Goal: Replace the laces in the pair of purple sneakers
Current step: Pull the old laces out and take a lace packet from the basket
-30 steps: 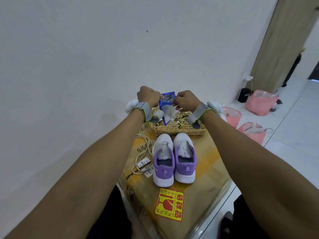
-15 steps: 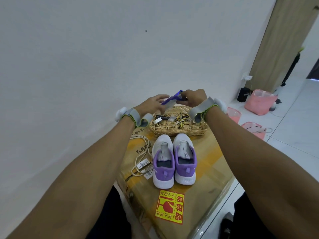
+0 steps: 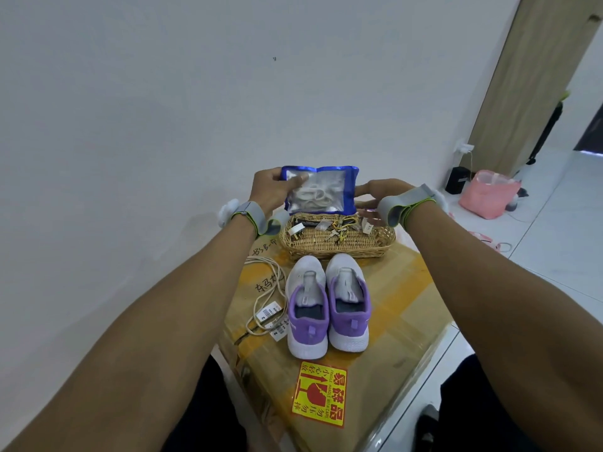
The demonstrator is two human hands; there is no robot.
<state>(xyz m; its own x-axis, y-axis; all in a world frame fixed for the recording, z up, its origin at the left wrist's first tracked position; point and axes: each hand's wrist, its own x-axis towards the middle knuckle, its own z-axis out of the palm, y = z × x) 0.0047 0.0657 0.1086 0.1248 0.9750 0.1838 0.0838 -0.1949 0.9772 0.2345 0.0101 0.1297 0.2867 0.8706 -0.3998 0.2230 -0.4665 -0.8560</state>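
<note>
White wall backs a taped cardboard box (image 3: 401, 308) bearing laceless purple-and-white sneakers (image 3: 328, 308). Beyond, above a wicker basket (image 3: 339, 244), the left hand (image 3: 272, 192) pinches a blue-edged clear lace packet (image 3: 321, 190); the right hand (image 3: 380, 194), fingers spread, touches its right edge.

Glossy clear-plastic pouch (image 3: 321, 190), rough woven wicker basket (image 3: 339, 243), matt cardboard box (image 3: 401, 308).

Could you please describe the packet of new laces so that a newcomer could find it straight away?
Start at the cardboard box carrying the sneakers and the wicker basket. Above the basket, the left hand holds up a packet. It alone is blue-edged, with a clear window showing coiled pale laces.
</note>
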